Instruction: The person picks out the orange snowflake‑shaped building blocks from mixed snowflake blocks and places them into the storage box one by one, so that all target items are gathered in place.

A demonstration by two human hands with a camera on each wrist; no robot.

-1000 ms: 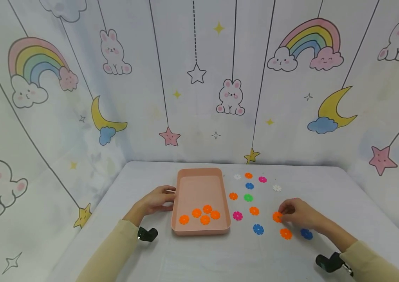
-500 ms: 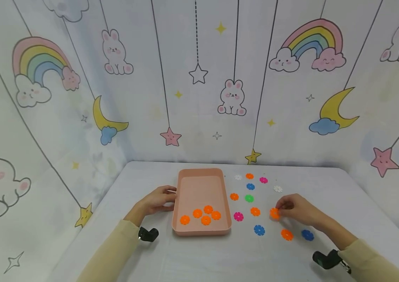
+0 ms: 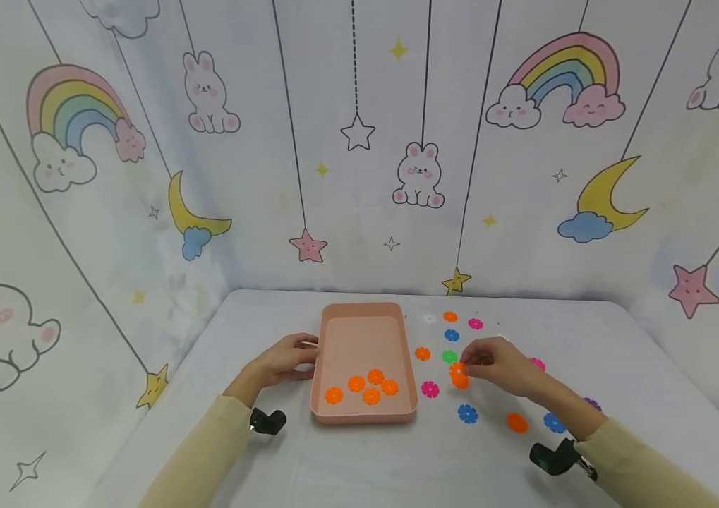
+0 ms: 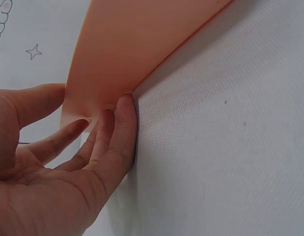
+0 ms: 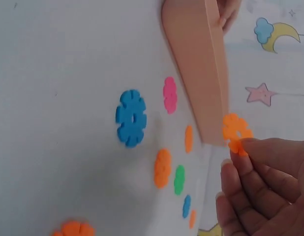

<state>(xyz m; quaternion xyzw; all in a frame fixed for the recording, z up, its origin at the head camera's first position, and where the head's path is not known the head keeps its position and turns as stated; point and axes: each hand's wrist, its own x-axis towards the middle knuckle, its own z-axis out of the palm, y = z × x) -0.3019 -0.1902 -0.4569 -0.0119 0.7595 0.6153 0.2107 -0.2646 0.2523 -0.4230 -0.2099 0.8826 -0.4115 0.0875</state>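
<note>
My right hand (image 3: 504, 365) pinches an orange snowflake-shaped plastic disc (image 5: 236, 132) between thumb and fingertips, raised above the table. In the head view this disc overlaps another orange disc (image 3: 460, 382) and sits right beside a green one (image 3: 448, 356). On the other side, my left hand (image 3: 288, 358) rests against the left wall of a shallow pink tray (image 3: 364, 418). The left wrist view shows its fingertips touching the tray wall (image 4: 127, 39), with the fingers fairly straight. Several orange discs (image 3: 371, 396) lie inside the tray toward its near end.
Around the tray's right side are scattered a pink disc (image 3: 430, 389), a blue disc (image 3: 468, 414), an orange disc (image 3: 517, 422) and several others. My right forearm partly covers some of them. A patterned curtain (image 3: 346, 197) stands behind the white table (image 3: 334, 473).
My right hand has lifted the orange disc and carried it left toward the tray, uncovering a pink disc behind the arm. My left hand and the tray have stayed in place.
</note>
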